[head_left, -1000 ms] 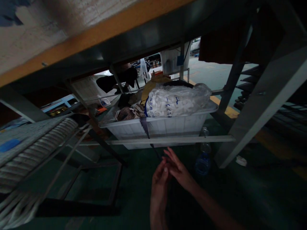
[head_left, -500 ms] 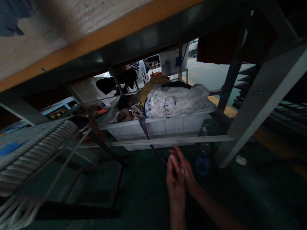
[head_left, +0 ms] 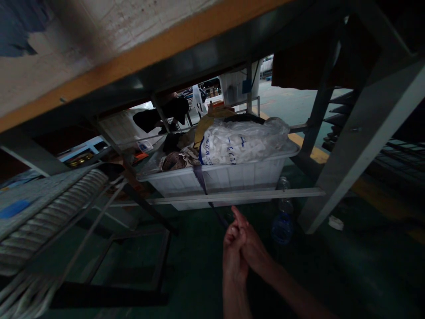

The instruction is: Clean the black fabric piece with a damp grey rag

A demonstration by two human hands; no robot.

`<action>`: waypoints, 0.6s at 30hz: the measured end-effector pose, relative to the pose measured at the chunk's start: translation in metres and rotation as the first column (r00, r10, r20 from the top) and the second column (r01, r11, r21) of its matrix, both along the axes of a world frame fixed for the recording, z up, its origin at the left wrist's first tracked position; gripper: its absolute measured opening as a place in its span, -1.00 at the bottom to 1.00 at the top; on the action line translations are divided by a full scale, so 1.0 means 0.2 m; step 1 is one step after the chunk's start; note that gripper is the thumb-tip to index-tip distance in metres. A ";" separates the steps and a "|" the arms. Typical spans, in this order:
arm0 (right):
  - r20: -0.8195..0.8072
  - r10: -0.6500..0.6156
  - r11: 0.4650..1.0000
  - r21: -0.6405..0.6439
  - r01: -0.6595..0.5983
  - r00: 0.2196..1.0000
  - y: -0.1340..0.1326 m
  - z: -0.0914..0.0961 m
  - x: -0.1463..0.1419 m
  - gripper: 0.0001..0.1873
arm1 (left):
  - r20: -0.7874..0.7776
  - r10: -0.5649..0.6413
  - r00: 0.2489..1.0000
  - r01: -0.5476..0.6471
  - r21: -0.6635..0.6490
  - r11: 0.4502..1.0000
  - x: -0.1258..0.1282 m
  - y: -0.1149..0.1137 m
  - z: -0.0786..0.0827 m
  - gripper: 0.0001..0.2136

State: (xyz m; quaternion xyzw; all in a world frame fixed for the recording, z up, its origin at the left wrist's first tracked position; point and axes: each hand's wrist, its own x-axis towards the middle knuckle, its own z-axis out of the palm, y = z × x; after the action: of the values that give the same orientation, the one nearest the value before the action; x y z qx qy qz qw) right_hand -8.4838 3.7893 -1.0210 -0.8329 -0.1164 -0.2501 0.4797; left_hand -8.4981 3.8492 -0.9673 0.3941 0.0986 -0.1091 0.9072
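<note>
My two hands meet low in the middle, under a table. My left hand (head_left: pixel 233 254) has its fingers curled into a loose fist. Pressed against it from the right is my right hand (head_left: pixel 255 249), with one fingertip sticking up above the left knuckles. A dark strap (head_left: pixel 200 181) hangs over the front of a white plastic bin (head_left: pixel 252 173) and runs down toward my hands. In the dim light I cannot tell whether either hand grips it. The bin holds a clear bag of white pieces (head_left: pixel 242 141) and crumpled cloth (head_left: pixel 175 159).
A table's underside with an orange edge (head_left: pixel 159 40) spans the top. Grey metal legs (head_left: pixel 361 137) and a crossbar (head_left: pixel 239 195) frame the bin. A plastic water bottle (head_left: pixel 282 217) stands on the green floor. A ribbed grey roll (head_left: pixel 49 204) lies at left.
My hands moved slightly right and closed together. The left hand's fingers, straight a second ago, are now curled against the right hand.
</note>
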 end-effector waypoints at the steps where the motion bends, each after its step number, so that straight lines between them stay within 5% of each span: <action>1: -0.020 0.009 1.000 0.023 -0.008 1.000 0.01 0.00 0.00 -0.49 | -0.028 0.037 0.999 -0.037 0.001 0.999 0.01 0.00 0.00 -0.75; 4: -0.131 0.063 0.981 0.192 -0.037 0.989 0.04 0.02 0.01 -0.52 | -0.054 0.103 0.993 -0.102 0.012 0.995 0.03 0.00 0.01 -0.79; 7: -0.197 0.111 0.937 0.347 -0.037 0.974 0.03 0.05 0.01 -0.49 | -0.042 0.044 0.998 -0.045 -0.023 0.999 0.01 -0.02 0.03 -0.74; 10: -0.165 0.152 0.929 0.360 -0.083 0.974 0.02 0.07 0.01 -0.47 | -0.042 -0.008 0.999 0.005 -0.087 0.996 -0.02 -0.03 0.04 -0.64; 14: -0.117 0.204 0.937 0.310 -0.159 0.972 0.01 0.10 0.00 -0.47 | -0.099 0.075 0.992 -0.086 -0.112 0.990 -0.01 -0.02 0.06 -0.80; 18: -0.122 0.273 0.906 0.367 -0.212 0.954 0.02 0.11 -0.02 -0.42 | -0.132 0.106 0.985 -0.121 -0.111 0.986 -0.01 -0.01 0.07 -0.74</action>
State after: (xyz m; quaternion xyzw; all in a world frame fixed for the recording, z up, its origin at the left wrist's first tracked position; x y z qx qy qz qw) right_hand -8.4874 3.7926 -0.9983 -0.7315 -0.1318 -0.1329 0.6556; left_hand -8.5001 3.8477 -0.9541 0.3256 0.1714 -0.0874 0.9257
